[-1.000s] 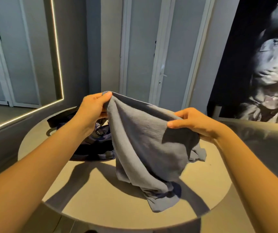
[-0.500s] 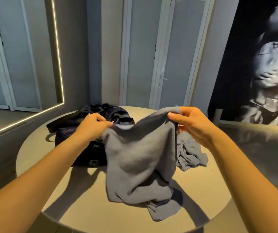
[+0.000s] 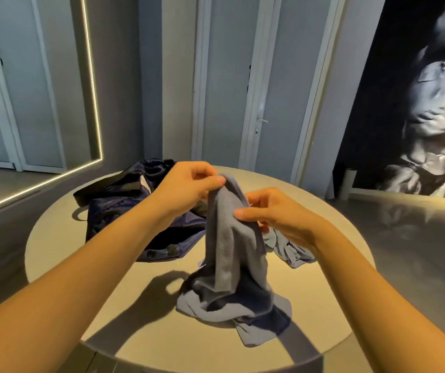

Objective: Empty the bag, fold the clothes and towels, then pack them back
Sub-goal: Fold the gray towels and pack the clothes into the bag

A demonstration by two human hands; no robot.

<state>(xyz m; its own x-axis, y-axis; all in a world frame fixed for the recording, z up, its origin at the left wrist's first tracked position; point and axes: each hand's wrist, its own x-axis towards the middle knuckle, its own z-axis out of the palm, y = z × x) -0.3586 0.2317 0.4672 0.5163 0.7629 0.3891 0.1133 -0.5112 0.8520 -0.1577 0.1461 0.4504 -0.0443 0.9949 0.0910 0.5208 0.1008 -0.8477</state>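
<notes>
At centre frame, a grey towel (image 3: pixel 232 238) is pinched by the left hand (image 3: pixel 189 184) and, just below, the right hand (image 3: pixel 272 214), its tail pooled on the table (image 3: pixel 54 251). Corners held apart a moment ago have been brought together: folding is judged begun.

Dim room. Warm light from above pools on the round table (image 3: pixel 323 292), centre frame. The towel (image 3: pixel 232 238) throws hard, dark shadows toward 6 o'clock. An LED strip (image 3: pixel 94 103) glares at 10 o'clock. Verticals bow near the edges; detail is slightly soft.
</notes>
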